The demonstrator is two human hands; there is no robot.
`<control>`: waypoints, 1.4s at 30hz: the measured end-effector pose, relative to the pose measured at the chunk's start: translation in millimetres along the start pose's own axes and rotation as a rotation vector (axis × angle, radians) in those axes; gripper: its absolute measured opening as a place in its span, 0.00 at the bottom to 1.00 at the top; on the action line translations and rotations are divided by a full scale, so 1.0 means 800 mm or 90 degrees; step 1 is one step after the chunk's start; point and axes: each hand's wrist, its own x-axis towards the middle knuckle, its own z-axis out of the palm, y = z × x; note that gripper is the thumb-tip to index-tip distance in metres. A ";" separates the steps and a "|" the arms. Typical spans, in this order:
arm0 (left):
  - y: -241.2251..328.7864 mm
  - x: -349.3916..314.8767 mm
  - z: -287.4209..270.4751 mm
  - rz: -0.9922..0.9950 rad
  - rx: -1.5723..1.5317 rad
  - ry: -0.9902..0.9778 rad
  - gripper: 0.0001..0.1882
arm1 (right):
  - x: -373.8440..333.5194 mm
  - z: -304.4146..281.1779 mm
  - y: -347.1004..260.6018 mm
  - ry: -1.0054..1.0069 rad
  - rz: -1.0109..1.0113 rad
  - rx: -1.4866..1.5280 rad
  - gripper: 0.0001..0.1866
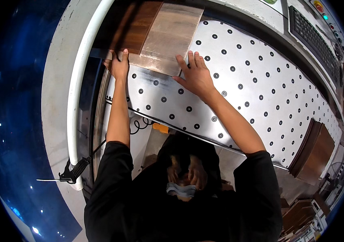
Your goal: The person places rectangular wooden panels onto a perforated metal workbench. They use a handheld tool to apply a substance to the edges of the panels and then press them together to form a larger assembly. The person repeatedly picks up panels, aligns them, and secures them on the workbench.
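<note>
A dark brown wooden board (143,18) lies at the far left of a white dotted table, beside and partly over a worn, paler brown flat piece (174,32). My left hand (118,67) touches the near edge at the left corner, its visible fingers pointing away from me and apart; some of them are hidden. At the paler piece's right near corner rests my right hand (198,77), fingers stretched out and thumb spread. Its fingertips lie against the right edge, and nothing is held in it.
The white table (232,109) is studded with black round dots. Dark brown wooden panels (315,151) sit at its right end. A keyboard (314,44) and button panel (331,24) are at the far right. A white curved pipe (75,88) and coiled black cable (139,126) lie leftward.
</note>
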 end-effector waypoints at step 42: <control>0.015 -0.006 0.005 0.007 -0.002 0.033 0.52 | 0.124 0.094 -0.146 0.117 -0.023 0.097 0.44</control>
